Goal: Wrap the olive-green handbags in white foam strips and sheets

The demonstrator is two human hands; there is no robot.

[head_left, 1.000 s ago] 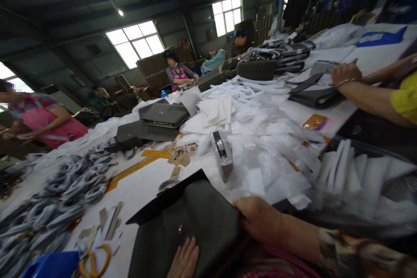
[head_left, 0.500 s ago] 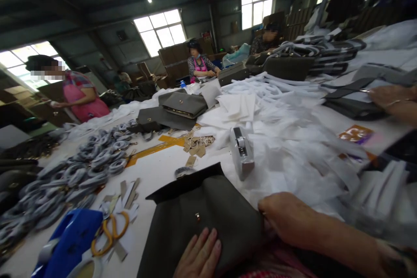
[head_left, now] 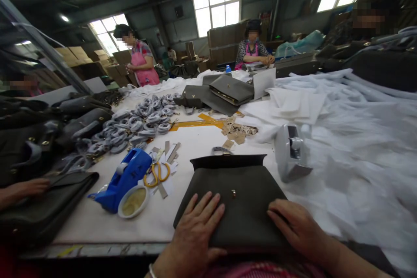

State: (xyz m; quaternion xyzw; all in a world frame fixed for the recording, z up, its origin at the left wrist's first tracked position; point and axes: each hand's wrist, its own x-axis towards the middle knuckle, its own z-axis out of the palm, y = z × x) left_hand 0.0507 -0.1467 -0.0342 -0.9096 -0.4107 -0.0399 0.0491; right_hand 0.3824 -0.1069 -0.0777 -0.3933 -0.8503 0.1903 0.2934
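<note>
A dark grey-green bag (head_left: pixel 241 208) lies at the table's near edge, its flap opened away from me and a small metal clasp on its front. My left hand (head_left: pixel 198 221) rests flat on the bag's left part with the fingers spread. At the bag's right edge is my right hand (head_left: pixel 295 226), fingers bent together with the thumb against the side; the bag's edge runs into its grip. A short grey looped strap (head_left: pixel 222 150) shows just behind the flap.
Left of the bag are a blue tape dispenser (head_left: pixel 130 173), a tape roll (head_left: pixel 133 202) and yellow-handled scissors (head_left: pixel 157 174). A grey dispenser (head_left: pixel 291 154) and white sheets (head_left: pixel 352 156) stand right. Another person's hand (head_left: pixel 29 189) touches a bag at far left.
The view has turned left and levelled. The bag now lies straighter before me, and my left hand shows more fully on it. Another person's hand and bag have come into view at the left.
</note>
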